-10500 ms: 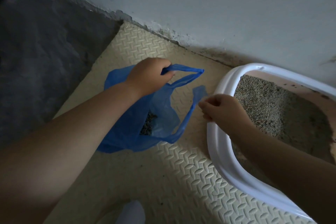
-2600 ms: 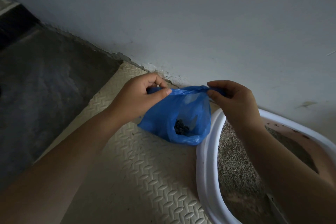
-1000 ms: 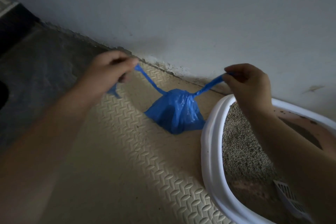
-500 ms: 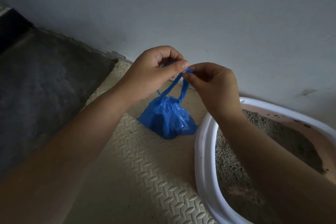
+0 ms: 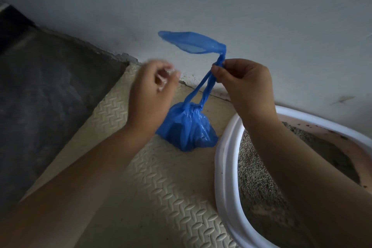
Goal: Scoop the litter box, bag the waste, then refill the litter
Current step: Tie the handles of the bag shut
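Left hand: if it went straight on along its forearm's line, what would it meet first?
Probably the blue bag's loose handle loop, pinched lower down by the right hand; behind it, the wall. The left hand is blurred, so depth is uncertain.

Reaches in from the lower left with the bare left arm, forearm slanting upward, wrist nearly straight. Holds the left hand raised with its back to the camera, fingers curled inward and smeared by blur, gripping nothing visible. Brings the bare right arm up from the lower right, wrist bent slightly inward. Keeps the right hand at much the same height, apart from the left, pinching the bag handles between thumb and forefinger, other fingers folded behind.
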Available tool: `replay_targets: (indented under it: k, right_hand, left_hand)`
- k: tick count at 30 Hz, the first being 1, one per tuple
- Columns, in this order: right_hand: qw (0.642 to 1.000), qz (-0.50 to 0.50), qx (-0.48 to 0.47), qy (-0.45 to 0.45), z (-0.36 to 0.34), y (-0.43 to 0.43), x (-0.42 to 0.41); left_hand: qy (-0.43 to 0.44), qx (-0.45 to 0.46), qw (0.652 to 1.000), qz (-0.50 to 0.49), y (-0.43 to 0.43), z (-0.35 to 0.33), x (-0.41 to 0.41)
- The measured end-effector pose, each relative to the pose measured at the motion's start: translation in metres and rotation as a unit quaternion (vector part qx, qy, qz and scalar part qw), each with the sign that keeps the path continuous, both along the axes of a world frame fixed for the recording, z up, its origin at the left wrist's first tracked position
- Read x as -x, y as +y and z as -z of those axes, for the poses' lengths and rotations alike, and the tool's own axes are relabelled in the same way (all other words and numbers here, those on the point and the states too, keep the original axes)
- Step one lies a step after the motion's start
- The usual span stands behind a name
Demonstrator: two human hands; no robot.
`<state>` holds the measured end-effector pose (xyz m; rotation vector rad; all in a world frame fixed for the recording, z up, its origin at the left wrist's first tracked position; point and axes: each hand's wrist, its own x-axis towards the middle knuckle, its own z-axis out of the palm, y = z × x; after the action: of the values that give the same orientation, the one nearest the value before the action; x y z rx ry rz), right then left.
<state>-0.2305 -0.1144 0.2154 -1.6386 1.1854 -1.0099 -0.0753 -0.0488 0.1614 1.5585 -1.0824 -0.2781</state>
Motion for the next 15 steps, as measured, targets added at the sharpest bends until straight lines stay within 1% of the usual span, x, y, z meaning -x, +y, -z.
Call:
replay_targets:
  k: [1,2,4,5,7,9,10,13,15]
  right_hand:
    - [1.0,0.006,-0.008,-0.007,0.0,0.0,0.0]
    - [1.0,0.013,-0.016,-0.016,0.0,0.0,0.0]
    - [0.999,0.025,-0.03,-0.03,0.001,-0.002,0.001]
    - [0.998,0.031,-0.036,-0.034,0.001,-0.003,0.002]
    - [0.996,0.046,-0.054,-0.047,0.003,-0.005,0.004]
    - [0.992,0.071,-0.077,-0.071,0.005,-0.009,0.008]
    - [0.989,0.085,-0.087,-0.08,0.007,-0.011,0.011]
    - [0.983,0.122,-0.103,-0.089,0.011,-0.016,0.019]
    - [0.979,0.143,-0.113,-0.09,0.014,-0.019,0.025]
  left_hand:
    - [0.003,-0.081,0.996,0.042,0.002,0.013,0.002]
    - [-0.024,-0.151,0.984,0.088,0.005,0.027,0.002]
    - [-0.093,-0.232,0.951,0.181,0.002,0.047,-0.001]
    - [-0.104,-0.255,0.937,0.215,-0.001,0.052,-0.003]
    - [-0.09,-0.274,0.92,0.264,-0.01,0.059,-0.002]
    - [-0.067,-0.28,0.916,0.28,-0.019,0.065,0.001]
    - [-0.066,-0.281,0.915,0.281,-0.022,0.068,0.004]
    - [-0.098,-0.269,0.923,0.256,-0.027,0.076,0.008]
    - [-0.088,-0.266,0.931,0.234,-0.026,0.073,0.006]
